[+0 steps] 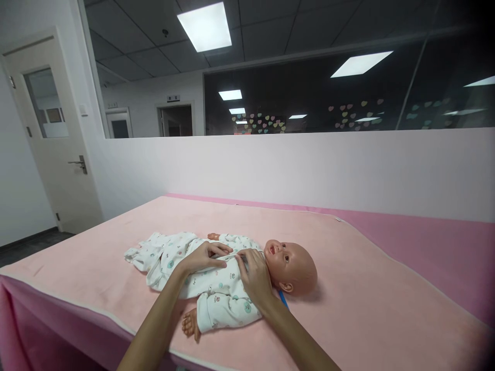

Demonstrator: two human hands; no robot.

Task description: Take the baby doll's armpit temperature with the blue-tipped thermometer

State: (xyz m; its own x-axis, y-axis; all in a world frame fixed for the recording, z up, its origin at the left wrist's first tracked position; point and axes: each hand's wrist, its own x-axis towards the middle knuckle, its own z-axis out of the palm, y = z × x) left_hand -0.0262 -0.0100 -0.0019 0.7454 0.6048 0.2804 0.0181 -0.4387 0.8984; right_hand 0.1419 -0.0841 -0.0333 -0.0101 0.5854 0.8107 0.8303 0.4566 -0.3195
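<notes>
Centre frame, on pink mat [348, 309]: doll [294, 265], supine, head toward right, in white printed romper [220, 301]. Left hand [203, 257]: fingers narrow, pinching romper front at chest. Right hand [255, 278]: likewise, pinching flap near collar. Advice: keep both edges flat and aligned; work close to chest; avoid tugging fabric against neck. Blue item [283, 299] under neck, unidentified.

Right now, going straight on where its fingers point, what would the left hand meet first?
Probably the right hand, just ahead of the left hand on the doll's onesie; depth is unclear.
</notes>
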